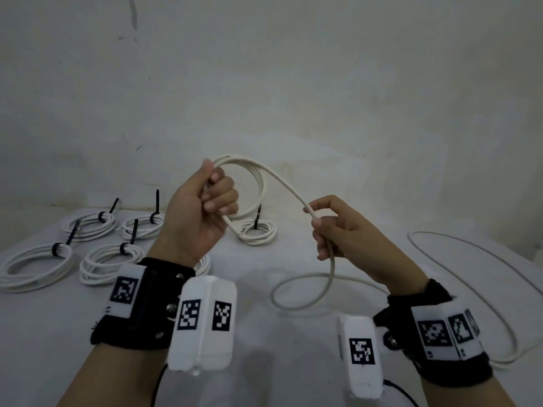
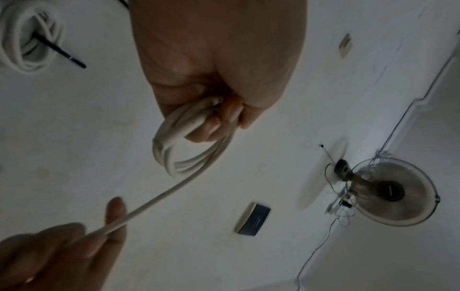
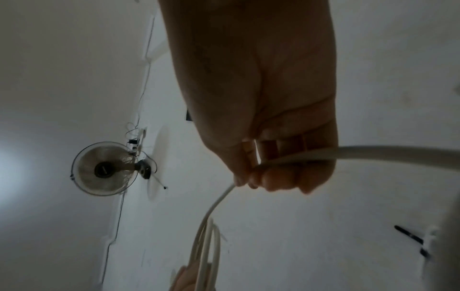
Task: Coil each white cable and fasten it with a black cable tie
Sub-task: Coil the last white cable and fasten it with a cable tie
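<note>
The left hand [image 1: 202,212] is raised above the table [image 1: 264,333], its fingers curled into a fist round a few loops of white cable [image 1: 282,179]. The coil [image 1: 252,186] stands up out of the fist and curves back down behind the knuckles (the left wrist view shows three or so turns bunched together under the fingers). From the coil one strand runs down and to the right into the right hand [image 1: 346,233], which pinches it between thumb and forefinger while the other fingers curl loosely round it lower down. Below that hand the cable hangs to the table, makes a loose loop there, and trails away in a wide arc toward the right edge.

On the left part of the table lie several finished coils [image 1: 97,224], each closed with a black cable tie [image 1: 113,205] whose tail sticks up. One more tied coil [image 1: 258,233] lies farther back, just beyond the left hand.

Both wrists wear black straps carrying white blocks with printed square markers [image 1: 189,315]. A wall fan [image 2: 390,191] appears in both wrist views.
</note>
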`<state>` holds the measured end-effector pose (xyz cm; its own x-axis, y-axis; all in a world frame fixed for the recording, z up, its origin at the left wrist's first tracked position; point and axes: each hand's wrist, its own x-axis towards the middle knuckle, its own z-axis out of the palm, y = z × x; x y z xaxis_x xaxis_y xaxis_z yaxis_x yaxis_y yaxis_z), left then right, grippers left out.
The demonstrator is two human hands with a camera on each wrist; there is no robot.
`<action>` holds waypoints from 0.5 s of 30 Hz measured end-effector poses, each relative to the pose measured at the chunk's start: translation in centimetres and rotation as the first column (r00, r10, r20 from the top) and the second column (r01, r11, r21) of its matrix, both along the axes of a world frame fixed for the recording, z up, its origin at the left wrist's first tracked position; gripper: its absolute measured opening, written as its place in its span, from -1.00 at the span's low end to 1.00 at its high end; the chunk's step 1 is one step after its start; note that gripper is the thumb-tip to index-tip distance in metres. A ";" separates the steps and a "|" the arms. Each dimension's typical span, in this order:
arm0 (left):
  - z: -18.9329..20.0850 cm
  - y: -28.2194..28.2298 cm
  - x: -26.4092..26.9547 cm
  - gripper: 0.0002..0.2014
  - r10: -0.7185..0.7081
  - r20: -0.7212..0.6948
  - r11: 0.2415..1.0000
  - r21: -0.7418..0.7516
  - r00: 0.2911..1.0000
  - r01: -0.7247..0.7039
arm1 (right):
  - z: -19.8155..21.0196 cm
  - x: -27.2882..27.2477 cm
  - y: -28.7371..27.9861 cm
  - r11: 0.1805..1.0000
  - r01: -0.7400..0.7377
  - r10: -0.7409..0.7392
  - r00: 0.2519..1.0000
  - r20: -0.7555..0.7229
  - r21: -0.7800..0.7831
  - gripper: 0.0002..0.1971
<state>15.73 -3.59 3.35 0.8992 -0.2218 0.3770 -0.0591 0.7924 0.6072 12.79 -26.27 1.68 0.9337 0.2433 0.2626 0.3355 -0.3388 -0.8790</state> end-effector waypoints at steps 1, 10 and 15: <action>0.0 0.6 0.1 -0.65 0.025 0.007 0.999 -0.038 1.000 -0.025 | -0.2 0.1 -0.2 0.999 -0.012 0.012 1.000 -0.011 -0.033 -0.87; 0.1 1.8 0.8 -0.61 0.162 0.015 0.963 -0.221 0.987 -0.155 | -1.2 0.8 -0.1 0.900 0.185 -0.076 0.958 0.276 -0.395 -0.87; 0.0 1.2 1.0 -0.63 0.271 0.021 0.957 -0.117 0.962 -0.266 | -0.3 -0.1 0.9 0.794 0.196 0.107 0.887 0.450 -0.575 -0.70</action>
